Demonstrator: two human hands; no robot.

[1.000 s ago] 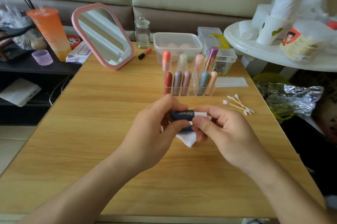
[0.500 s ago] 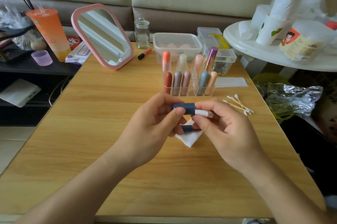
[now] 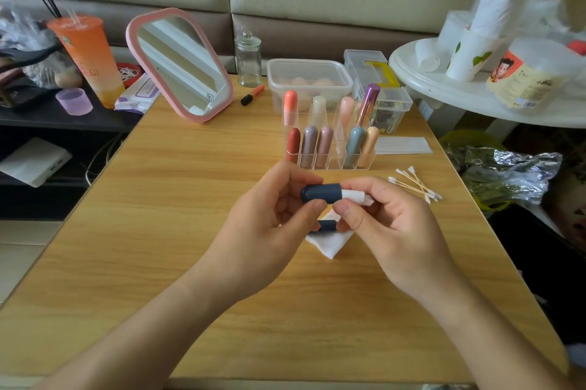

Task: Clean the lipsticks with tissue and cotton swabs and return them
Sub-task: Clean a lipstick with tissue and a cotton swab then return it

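2 hands work close together above the pale wooden bench (image 3: pixel 158 231). The left hand (image 3: pixel 269 231) grips a dark blue lipstick cap (image 3: pixel 320 193), rounded plastic and lying sideways, between thumb and fingers. The right hand (image 3: pixel 393 231) pinches a twisted white tissue (image 3: pixel 356 197) whose end sits in the cap's open mouth. A second dark blue piece (image 3: pixel 326 226), probably the lipstick's base, shows lower between the hands, over a folded white tissue pad (image 3: pixel 329 243) on the bench; I cannot tell which hand holds it. The step looks like wiping the cap's inside. Next, the tissue likely needs twisting and drawing out, then the cap goes back on the base. The front row of the clear acrylic organiser (image 3: pixel 336 158) has 1 free slot. The wooden-stemmed cotton swabs (image 3: pixel 415 183) lie near the right hand.
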